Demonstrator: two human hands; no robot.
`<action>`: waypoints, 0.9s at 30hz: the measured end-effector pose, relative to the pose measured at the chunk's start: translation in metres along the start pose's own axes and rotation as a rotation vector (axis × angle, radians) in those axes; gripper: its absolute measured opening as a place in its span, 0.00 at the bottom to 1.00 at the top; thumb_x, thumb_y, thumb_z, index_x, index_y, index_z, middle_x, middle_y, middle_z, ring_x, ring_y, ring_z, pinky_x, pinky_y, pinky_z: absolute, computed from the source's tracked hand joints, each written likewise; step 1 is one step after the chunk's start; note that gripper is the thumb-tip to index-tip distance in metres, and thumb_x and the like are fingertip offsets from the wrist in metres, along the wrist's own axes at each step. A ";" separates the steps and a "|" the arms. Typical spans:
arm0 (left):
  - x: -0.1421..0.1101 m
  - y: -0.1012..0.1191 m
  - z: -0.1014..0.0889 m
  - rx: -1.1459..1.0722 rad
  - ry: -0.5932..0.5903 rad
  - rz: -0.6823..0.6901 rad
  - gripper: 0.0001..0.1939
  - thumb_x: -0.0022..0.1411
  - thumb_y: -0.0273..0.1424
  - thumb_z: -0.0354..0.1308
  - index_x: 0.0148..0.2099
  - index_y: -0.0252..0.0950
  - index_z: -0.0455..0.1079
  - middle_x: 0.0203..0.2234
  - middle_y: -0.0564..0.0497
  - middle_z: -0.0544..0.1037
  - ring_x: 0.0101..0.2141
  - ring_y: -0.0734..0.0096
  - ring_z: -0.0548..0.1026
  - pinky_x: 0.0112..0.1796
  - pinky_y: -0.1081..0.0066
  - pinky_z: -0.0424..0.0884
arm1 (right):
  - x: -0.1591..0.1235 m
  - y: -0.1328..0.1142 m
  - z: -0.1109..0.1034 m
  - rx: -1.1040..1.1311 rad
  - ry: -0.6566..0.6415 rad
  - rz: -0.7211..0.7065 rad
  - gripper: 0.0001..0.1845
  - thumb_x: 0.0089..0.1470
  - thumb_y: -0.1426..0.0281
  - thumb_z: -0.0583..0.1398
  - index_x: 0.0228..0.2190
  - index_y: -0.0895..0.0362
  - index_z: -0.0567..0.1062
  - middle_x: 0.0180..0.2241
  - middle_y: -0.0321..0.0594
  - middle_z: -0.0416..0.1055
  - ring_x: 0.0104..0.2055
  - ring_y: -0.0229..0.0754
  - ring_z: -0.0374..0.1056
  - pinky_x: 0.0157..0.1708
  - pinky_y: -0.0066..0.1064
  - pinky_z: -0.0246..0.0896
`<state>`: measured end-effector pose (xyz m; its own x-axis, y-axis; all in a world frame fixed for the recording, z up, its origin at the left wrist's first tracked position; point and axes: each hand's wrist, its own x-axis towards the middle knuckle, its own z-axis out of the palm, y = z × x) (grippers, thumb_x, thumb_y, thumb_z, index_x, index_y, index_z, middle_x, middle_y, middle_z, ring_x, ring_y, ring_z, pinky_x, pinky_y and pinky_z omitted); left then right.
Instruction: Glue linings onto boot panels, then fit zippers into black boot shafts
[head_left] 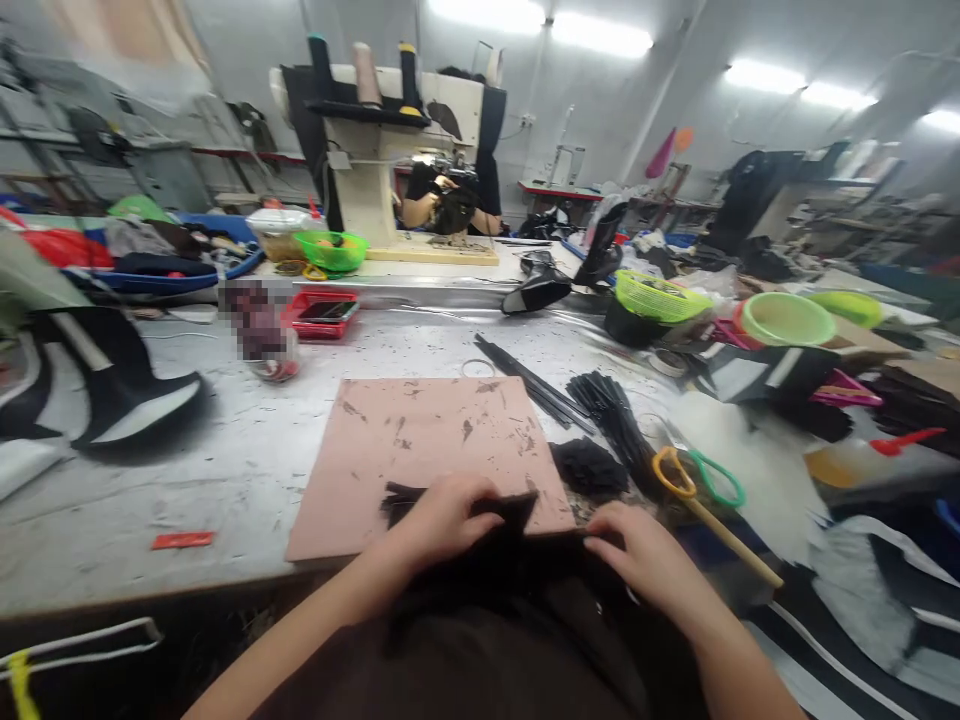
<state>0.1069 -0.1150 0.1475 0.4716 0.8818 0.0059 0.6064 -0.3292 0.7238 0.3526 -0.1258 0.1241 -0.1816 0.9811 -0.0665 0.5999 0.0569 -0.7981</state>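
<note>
Black material (517, 520), seemingly fabric, stretches between my hands at the table's front edge; its lower part merges with dark clothing. My left hand (454, 510) is closed on its left side, over the front of a pink board (435, 430) with dark scuffs. The fingers of my right hand (634, 545) pinch the right side, just off the board's right corner. A bunch of short black strips (399, 498) pokes out beyond my left hand. Close to my right hand lie a dark ruffled bundle (589, 466) and a sheaf of black strips (619, 420).
Scissors with orange and green handles (697, 475) lie at right, near a wooden stick (735, 540) and a red-tipped bottle (855, 462). Black boot pieces (127, 390) stand left. Behind are a red tray (322, 316), a sewing machine (367, 180) and another person's hands (442, 195).
</note>
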 end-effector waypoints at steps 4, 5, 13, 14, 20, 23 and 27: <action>-0.014 0.017 0.000 -0.006 -0.003 0.116 0.15 0.54 0.28 0.56 0.46 0.41 0.69 0.35 0.52 0.77 0.37 0.70 0.72 0.42 0.72 0.64 | -0.023 -0.017 0.039 0.141 -0.335 -0.086 0.16 0.45 0.61 0.57 0.34 0.57 0.73 0.35 0.43 0.72 0.32 0.43 0.66 0.35 0.34 0.63; -0.016 0.017 -0.004 0.006 -0.012 0.087 0.22 0.53 0.29 0.57 0.52 0.42 0.65 0.37 0.52 0.76 0.38 0.69 0.72 0.42 0.71 0.64 | -0.027 -0.024 0.049 0.189 -0.373 -0.102 0.16 0.48 0.59 0.55 0.32 0.58 0.73 0.32 0.42 0.72 0.32 0.44 0.67 0.34 0.34 0.63; -0.065 -0.019 -0.067 0.202 -0.370 -0.230 0.19 0.46 0.35 0.63 0.42 0.39 0.69 0.36 0.52 0.75 0.37 0.66 0.71 0.34 0.73 0.64 | -0.040 -0.047 0.050 0.130 -0.352 -0.021 0.24 0.48 0.49 0.51 0.19 0.58 0.65 0.17 0.34 0.60 0.16 0.34 0.57 0.17 0.26 0.53; -0.073 -0.019 -0.073 0.190 -0.357 -0.244 0.17 0.47 0.35 0.62 0.42 0.39 0.69 0.35 0.53 0.74 0.37 0.67 0.71 0.34 0.74 0.64 | -0.041 -0.050 0.048 0.133 -0.341 -0.016 0.25 0.48 0.49 0.51 0.19 0.58 0.64 0.16 0.33 0.59 0.16 0.34 0.57 0.17 0.26 0.54; -0.112 0.012 -0.097 0.097 -0.026 -0.118 0.07 0.52 0.29 0.56 0.37 0.40 0.70 0.31 0.56 0.75 0.34 0.72 0.71 0.36 0.74 0.65 | -0.045 -0.084 0.027 0.172 -0.289 -0.115 0.25 0.45 0.48 0.54 0.16 0.57 0.69 0.15 0.38 0.64 0.15 0.37 0.61 0.14 0.27 0.57; -0.113 0.025 -0.118 0.075 0.223 0.002 0.06 0.54 0.32 0.55 0.36 0.40 0.71 0.27 0.55 0.75 0.30 0.73 0.72 0.34 0.75 0.67 | -0.032 -0.109 0.004 0.184 -0.181 -0.237 0.24 0.47 0.52 0.56 0.11 0.55 0.67 0.09 0.38 0.62 0.12 0.38 0.60 0.12 0.27 0.55; -0.090 0.039 -0.153 0.338 0.722 0.193 0.07 0.54 0.34 0.56 0.36 0.41 0.71 0.29 0.56 0.76 0.31 0.72 0.73 0.35 0.73 0.69 | 0.015 -0.152 -0.017 0.169 0.054 -0.438 0.17 0.45 0.57 0.61 0.15 0.54 0.73 0.11 0.37 0.68 0.14 0.38 0.64 0.14 0.27 0.59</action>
<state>-0.0101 -0.1555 0.2812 0.1291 0.7613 0.6354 0.7714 -0.4797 0.4181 0.2721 -0.1169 0.2552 -0.3457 0.8799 0.3259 0.3402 0.4412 -0.8304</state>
